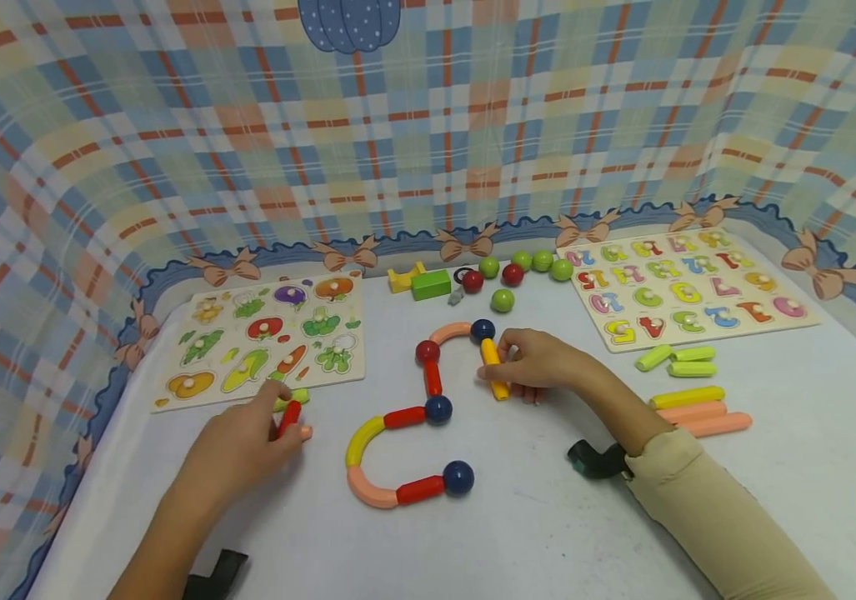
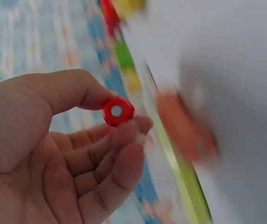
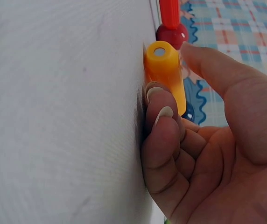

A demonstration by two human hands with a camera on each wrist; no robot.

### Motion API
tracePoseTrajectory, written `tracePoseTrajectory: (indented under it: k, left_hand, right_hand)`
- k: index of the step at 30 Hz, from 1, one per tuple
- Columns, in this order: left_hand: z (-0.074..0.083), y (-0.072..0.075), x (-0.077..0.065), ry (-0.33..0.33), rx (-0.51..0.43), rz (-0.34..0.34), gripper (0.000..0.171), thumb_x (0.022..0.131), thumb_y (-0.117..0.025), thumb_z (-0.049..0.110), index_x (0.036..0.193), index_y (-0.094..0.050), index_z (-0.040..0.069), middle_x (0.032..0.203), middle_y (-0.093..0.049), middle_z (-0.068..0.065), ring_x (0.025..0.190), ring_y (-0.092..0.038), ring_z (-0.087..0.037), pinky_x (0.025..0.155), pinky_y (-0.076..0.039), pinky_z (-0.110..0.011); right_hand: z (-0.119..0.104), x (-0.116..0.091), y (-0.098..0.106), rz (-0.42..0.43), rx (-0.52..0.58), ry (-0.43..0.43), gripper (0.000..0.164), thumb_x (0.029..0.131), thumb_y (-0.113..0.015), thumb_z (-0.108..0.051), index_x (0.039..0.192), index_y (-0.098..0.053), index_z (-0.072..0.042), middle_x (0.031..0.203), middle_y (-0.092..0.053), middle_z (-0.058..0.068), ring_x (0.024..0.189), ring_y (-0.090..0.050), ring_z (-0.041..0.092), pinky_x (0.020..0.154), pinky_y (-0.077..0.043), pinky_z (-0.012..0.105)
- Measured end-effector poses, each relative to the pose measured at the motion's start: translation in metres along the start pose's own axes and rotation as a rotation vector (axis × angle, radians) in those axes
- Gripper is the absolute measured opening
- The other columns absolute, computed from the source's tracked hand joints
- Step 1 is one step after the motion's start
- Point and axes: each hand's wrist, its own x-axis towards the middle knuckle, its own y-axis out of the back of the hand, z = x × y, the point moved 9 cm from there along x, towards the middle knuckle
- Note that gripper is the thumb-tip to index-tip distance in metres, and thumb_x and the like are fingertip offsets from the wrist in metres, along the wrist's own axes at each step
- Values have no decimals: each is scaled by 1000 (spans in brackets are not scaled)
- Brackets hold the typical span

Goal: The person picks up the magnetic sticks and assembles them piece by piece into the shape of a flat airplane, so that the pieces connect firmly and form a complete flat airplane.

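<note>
My left hand [image 1: 240, 446] pinches a short red magnetic stick [image 2: 116, 112] between thumb and fingertips, its round metal end facing the left wrist camera. My right hand [image 1: 548, 360] holds a yellow magnetic stick [image 1: 500, 389] low on the table, thumb on one side and curled fingers on the other. The yellow stick's far end meets a dark blue ball [image 1: 483, 330]. From that ball runs a winding chain of sticks and balls: a pink curved piece [image 1: 452, 331], a red ball [image 1: 428, 352], red sticks, another blue ball [image 1: 438, 409], a yellow curve [image 1: 362, 439] and a last blue ball [image 1: 458, 478].
Under my left hand lie a light green piece [image 1: 298, 398] and a pink piece [image 1: 307, 432]. A vegetable puzzle board [image 1: 352, 367] lies at left, a number board [image 1: 623, 340] at right. Green balls [image 1: 503, 300], red balls [image 1: 513, 274] and blocks [image 1: 431, 285] stand behind; spare sticks [image 1: 688, 397] lie right.
</note>
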Motion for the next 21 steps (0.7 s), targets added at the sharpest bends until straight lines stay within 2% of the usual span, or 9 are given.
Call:
tracePoseTrajectory:
  k: [2, 4, 9, 12, 15, 19, 21]
  left_hand:
    - [27, -6, -7, -73, -7, -1, 45, 81, -64, 29, 121, -49, 15, 62, -49, 3, 54, -45, -13, 50, -38, -27]
    - [56, -16, -15, -164, -6, -17, 35, 81, -63, 24, 115, -57, 20, 64, -51, 8, 57, -46, -11, 53, -39, -26]
    - [125, -46, -39, -418, -49, -150, 17, 83, -63, 25, 99, -68, 22, 65, -51, 16, 58, -46, -4, 57, -41, -20]
    - [156, -69, -51, -529, -49, -249, 15, 83, -64, 26, 98, -67, 23, 66, -52, 15, 57, -46, -1, 56, -42, -16]
    - [175, -91, -57, -572, 23, -363, 17, 82, -67, 28, 99, -65, 26, 70, -52, 15, 60, -45, -1, 58, -42, -17]
    - [185, -111, -59, -533, 106, -491, 22, 78, -71, 28, 98, -63, 29, 71, -49, 12, 64, -46, -4, 58, -42, -20]
    - [188, -116, -60, -520, 121, -519, 23, 77, -72, 27, 98, -63, 29, 71, -49, 11, 64, -46, -5, 57, -43, -20]
  right_hand:
    - [1, 0, 0, 0, 6, 4, 55, 70, -69, -54, 96, -49, -11, 63, -59, 9, 47, -53, 23, 45, -45, 28]
    - [0, 0, 0, 0, 12, 13, 55, 69, -69, -54, 96, -49, -11, 63, -59, 9, 46, -53, 23, 45, -45, 28]
    - [1, 1, 1, 3, 16, 29, 55, 69, -69, -55, 96, -49, -11, 62, -59, 9, 46, -53, 23, 44, -45, 28]
    - [2, 0, 1, 4, 15, 29, 55, 69, -69, -54, 96, -49, -11, 63, -59, 9, 46, -53, 23, 44, -45, 28]
    - [2, 0, 1, 8, 12, 27, 55, 68, -70, -55, 96, -49, -12, 63, -59, 9, 46, -53, 23, 45, -45, 27]
    - [1, 0, 1, 14, 5, 33, 56, 66, -71, -55, 96, -49, -12, 63, -59, 9, 47, -54, 23, 45, -45, 27]
    - [0, -1, 2, 17, 1, 37, 56, 67, -71, -54, 96, -50, -12, 63, -59, 9, 47, -54, 23, 45, -45, 27]
